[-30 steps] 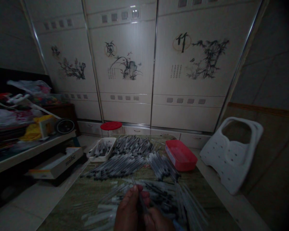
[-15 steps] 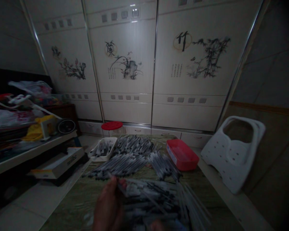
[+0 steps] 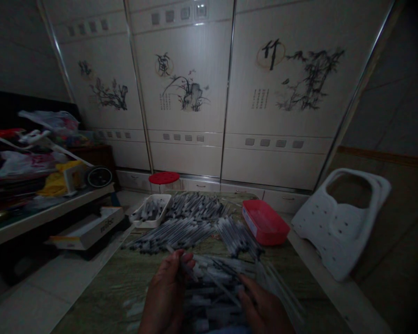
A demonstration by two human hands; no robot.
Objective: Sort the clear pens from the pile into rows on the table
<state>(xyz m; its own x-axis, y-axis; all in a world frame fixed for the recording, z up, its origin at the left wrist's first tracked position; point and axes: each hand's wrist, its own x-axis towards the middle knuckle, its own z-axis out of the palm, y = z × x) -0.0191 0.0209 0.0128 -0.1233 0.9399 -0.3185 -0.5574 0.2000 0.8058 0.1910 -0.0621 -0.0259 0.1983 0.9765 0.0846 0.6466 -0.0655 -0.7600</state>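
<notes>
Left hand (image 3: pixel 167 292): narrow pinch on one tube (image 3: pixel 179 262), at the desk's near edge.
Right hand (image 3: pixel 264 306): fingers (image 3: pixel 252 290) lying on the heap, grip impossible to tell.
Heap of tubes (image 3: pixel 212 297): on the desk (image 3: pixel 97 287), near edge, between both hands.
Rows of tubes (image 3: pixel 174 234): mid-desk, loose, just beyond the heap.
White tray (image 3: pixel 149 211): far left corner of the desk, tubes inside.
Red box (image 3: pixel 264 222): far right part of the desk.
Red stool (image 3: pixel 163 177): just beyond the desk.
White seat (image 3: pixel 341 222): right of the desk, tilted.
Shelf (image 3: pixel 48 208): left of the desk, piled with plastic bags.
</notes>
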